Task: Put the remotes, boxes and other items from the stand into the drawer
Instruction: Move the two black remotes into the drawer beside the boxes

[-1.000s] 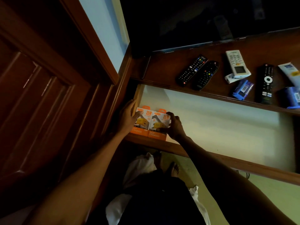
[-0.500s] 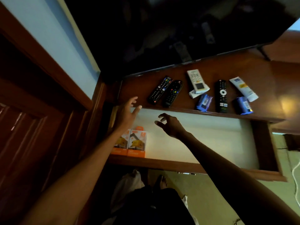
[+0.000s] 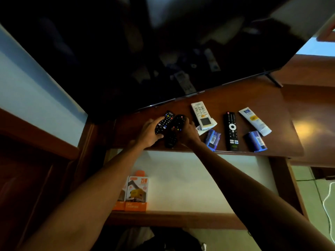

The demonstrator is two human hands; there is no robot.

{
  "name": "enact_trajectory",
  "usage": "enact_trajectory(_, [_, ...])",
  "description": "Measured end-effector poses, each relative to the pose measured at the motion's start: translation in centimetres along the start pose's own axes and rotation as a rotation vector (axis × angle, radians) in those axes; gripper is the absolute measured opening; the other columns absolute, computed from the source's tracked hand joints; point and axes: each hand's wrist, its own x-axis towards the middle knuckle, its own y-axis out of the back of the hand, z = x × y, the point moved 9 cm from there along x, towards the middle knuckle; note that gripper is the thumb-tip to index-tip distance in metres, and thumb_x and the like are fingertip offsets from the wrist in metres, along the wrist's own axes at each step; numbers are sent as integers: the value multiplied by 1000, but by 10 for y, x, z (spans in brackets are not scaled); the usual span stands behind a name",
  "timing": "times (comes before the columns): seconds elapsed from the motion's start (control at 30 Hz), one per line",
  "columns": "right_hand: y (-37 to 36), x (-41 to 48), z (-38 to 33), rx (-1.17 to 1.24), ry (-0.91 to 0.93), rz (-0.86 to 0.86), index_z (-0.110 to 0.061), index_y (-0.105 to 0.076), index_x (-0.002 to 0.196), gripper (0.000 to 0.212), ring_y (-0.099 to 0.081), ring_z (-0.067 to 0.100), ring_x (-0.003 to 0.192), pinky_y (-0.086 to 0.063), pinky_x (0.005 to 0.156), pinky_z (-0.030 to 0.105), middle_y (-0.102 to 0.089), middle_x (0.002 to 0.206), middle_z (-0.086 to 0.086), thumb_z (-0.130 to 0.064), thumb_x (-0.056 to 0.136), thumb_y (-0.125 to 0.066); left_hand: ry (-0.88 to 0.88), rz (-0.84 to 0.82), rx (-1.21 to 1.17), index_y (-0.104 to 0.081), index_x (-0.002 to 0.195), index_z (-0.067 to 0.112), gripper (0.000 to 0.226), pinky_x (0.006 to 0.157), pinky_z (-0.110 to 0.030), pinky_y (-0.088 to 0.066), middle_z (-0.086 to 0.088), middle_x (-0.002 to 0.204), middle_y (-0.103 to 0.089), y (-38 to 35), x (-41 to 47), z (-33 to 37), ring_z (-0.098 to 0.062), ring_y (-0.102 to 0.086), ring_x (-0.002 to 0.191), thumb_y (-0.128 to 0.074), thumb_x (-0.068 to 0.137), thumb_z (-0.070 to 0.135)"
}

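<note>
Left hand and right hand gripping black remotes, stand's front edge

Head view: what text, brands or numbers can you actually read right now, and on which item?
"25W": on the front orange charger box in the drawer.
Lower print on that box: blurred, unreadable.
Second orange box beside it: mostly hidden by the arm.
Cream tube logo and yellow label: too small.
Blue packs barcode labels: unreadable.
Remote button legends: too small.
</note>
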Motion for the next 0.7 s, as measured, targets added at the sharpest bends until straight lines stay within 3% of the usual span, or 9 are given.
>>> enact_trajectory(0.1, [-5, 9, -2, -78, -47, -14, -9, -17, 150, 84, -48, 47, 124, -44, 100, 49, -34, 144, 27, -42, 88, -63, 8, 44, 15, -41, 146, 20, 76, 106, -37, -37, -16, 127, -50, 5, -2, -14, -33, -43, 125, -70, 78, -1])
enact_trajectory(0.2, [-9, 14, -7, -156, -62, -16, -9, -10, 153, 90, -48, 47, 125, -46, 98, 48, -25, 150, 26, -37, 88, -66, 50, 54, 80, -38, 147, 23, 80, 105, -41, -41, -14, 125, -48, 7, -2, -24, -33, -44, 120, -73, 77, 5])
enact_trajectory(0.37, [-20, 14, -16, -214, -34, -39, -11, -11, 152, 99, -48, 47, 125, -46, 96, 48, -31, 144, 25, -35, 80, -75, 18, 52, 227, -35, 148, 28, 78, 94, -40, -45, -12, 123, -50, 14, 11, -16, -32, -51, 112, -75, 81, 25])
enact_trajectory(0.5, [-24, 2, -18, -149, 35, -50, -22, -23, 148, 86, -54, 49, 116, -49, 88, 47, -43, 132, 24, -36, 80, -74, 27, 27, 228, -30, 149, 33, 80, 92, -42, -48, -11, 123, -50, 14, 9, -20, -31, -54, 111, -73, 83, 26])
enact_trajectory(0.7, [-24, -45, -3, -137, 118, -47, -28, -15, 154, 94, -54, 49, 112, -47, 89, 46, -48, 127, 24, -32, 81, -73, 27, 92, 146, -18, 151, 39, 85, 77, -35, -45, -9, 111, -50, 17, -57, -35, -26, -53, 99, -70, 84, 35])
